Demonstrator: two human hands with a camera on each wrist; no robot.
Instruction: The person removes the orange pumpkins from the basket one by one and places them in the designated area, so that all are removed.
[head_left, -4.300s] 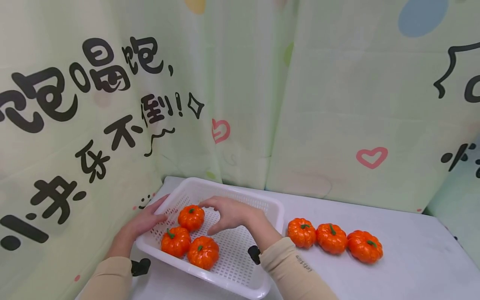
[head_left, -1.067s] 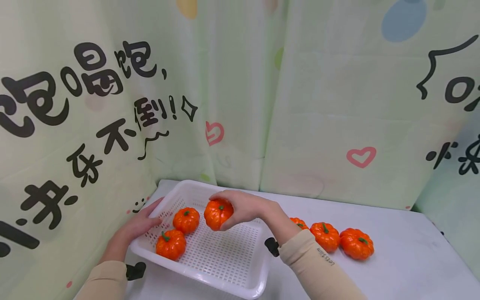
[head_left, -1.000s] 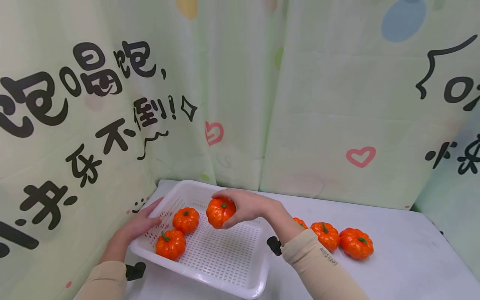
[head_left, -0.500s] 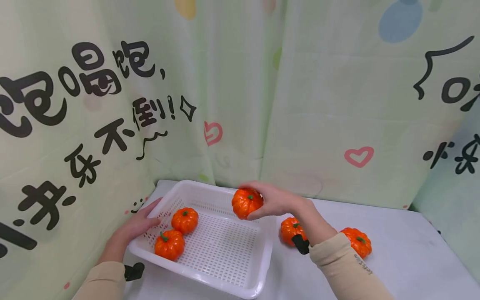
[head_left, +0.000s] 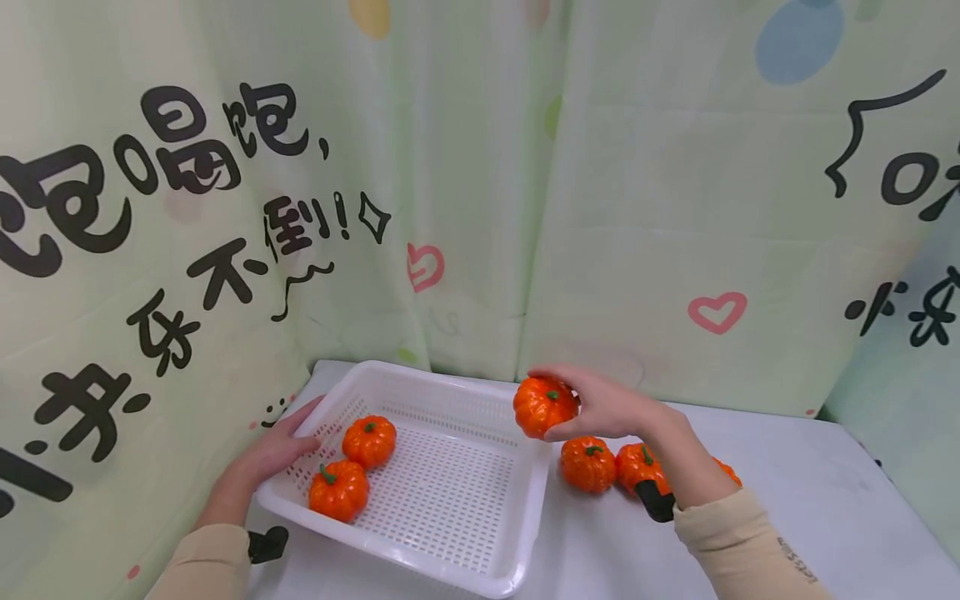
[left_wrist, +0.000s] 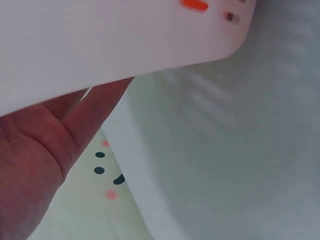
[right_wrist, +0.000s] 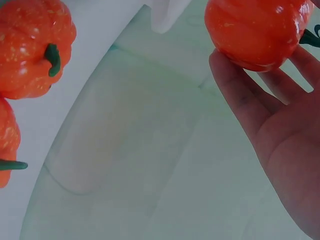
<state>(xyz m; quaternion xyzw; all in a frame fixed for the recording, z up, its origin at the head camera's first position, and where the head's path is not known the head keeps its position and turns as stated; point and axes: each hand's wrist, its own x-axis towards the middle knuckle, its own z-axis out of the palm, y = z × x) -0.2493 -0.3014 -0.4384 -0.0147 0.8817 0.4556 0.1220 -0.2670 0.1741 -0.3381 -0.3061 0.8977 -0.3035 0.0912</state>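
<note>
My right hand (head_left: pixel 611 408) holds a shiny orange toy pumpkin (head_left: pixel 542 408) with a green stem, raised at the right rim of a white perforated plastic basket (head_left: pixel 420 563). In the right wrist view, fingers wrap the underside of this pumpkin (right_wrist: pixel 257 32). My left hand (head_left: pixel 273 454) grips the basket's left side, thumb over the rim. From the left wrist view, the fingers pass behind the basket wall (left_wrist: pixel 110 45), their tips hidden. Inside the basket, on its left, sit a rear pumpkin (head_left: pixel 370 442) and a front pumpkin (head_left: pixel 338 492).
On the white table (head_left: pixel 810 500), right of the basket, stand a pumpkin (head_left: pixel 587 465), a second pumpkin (head_left: pixel 637 465) beside it, and a third (head_left: pixel 727 472) mostly hidden by my right forearm. A printed curtain (head_left: pixel 637 208) hangs behind and at both sides.
My right hand has taken a pumpkin from the front of the group in the basket, lifted it and carried it right to the basket's right rim. My left hand stays on the basket.
</note>
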